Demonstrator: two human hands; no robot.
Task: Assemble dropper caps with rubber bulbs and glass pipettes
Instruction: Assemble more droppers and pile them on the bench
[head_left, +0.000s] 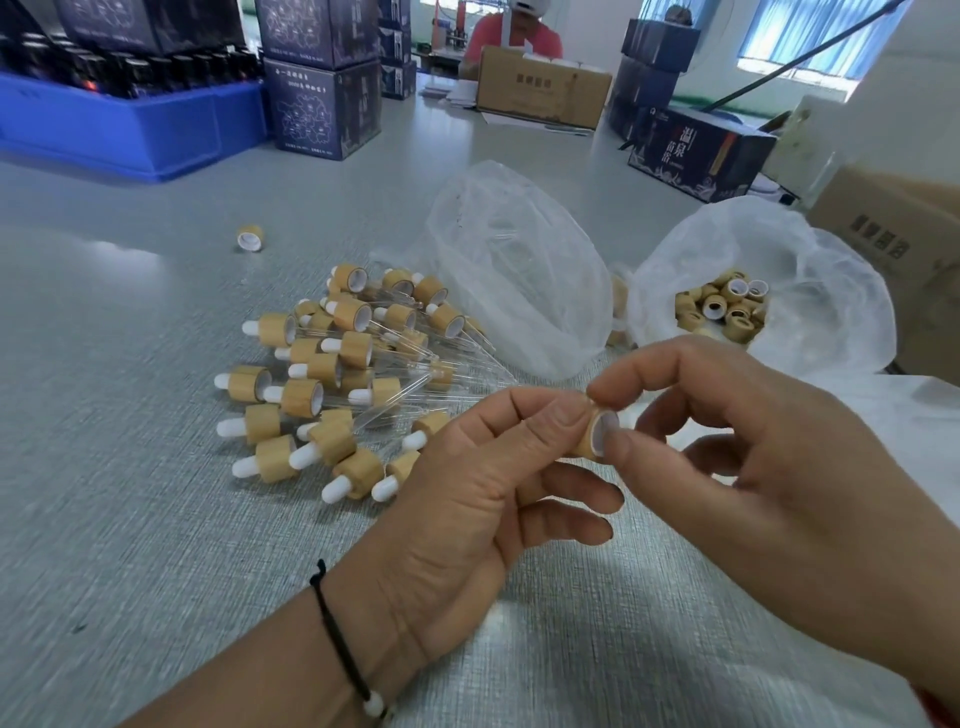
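Observation:
My left hand (467, 488) pinches a bamboo-coloured dropper cap (597, 431) between thumb and forefinger, its white-lined open end turned toward my right hand (769, 457). The right thumb and forefinger touch the cap's rim; whether they hold a pipette or bulb there I cannot tell. Left of my hands lies a pile of assembled droppers (332, 379), bamboo caps with white rubber bulbs and clear glass pipettes. One loose cap (250, 238) lies farther back on the grey table.
A clear plastic bag (519, 260) with glass pipettes lies behind the pile. A second bag (831, 291) at right holds several empty bamboo caps (724, 309). Blue crate (130, 124), dark printed boxes (322, 104), cardboard cartons (540, 91) and a seated person (511, 36) stand at the back.

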